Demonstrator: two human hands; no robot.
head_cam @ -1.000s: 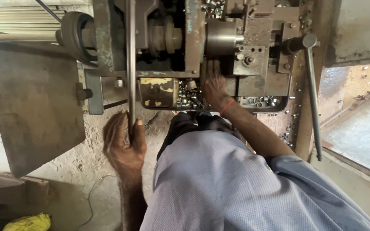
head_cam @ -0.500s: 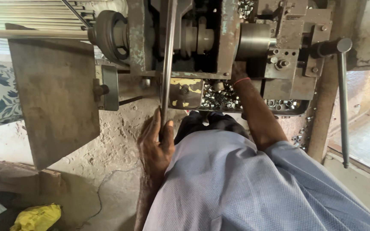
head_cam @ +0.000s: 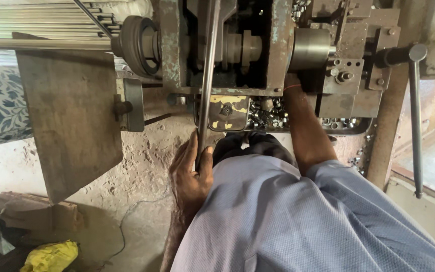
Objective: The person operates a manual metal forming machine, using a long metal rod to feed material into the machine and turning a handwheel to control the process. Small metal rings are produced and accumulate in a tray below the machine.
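— Left hand (head_cam: 191, 174): how is it placed?

— It is closed around the lower end of a long steel lever (head_cam: 206, 83), with the fingers wrapped on one side of the rod and the thumb pressed on the other. The lever is seen running up from the hand, almost upright, across the front of the worn metal machine (head_cam: 227, 45).

— And the right hand (head_cam: 292, 83)?

— It is reached up into the machine, just beside the round steel cylinder (head_cam: 310, 49). Only the wrist, with a thin red thread around it, is clearly shown; whether the fingers are apart or clamped on something cannot be told.

— What is found near the hands?

— A tray (head_cam: 346, 132) filled with small shiny metal parts (head_cam: 265, 113) is mounted under the machine, between the two arms. A pulley wheel (head_cam: 137, 44) is fixed at the machine's left side, with a flat metal plate (head_cam: 69, 118) hanging below it. A second long handle (head_cam: 416, 121) is hung down at the right. A yellow bag (head_cam: 51, 256) is lying on the floor.
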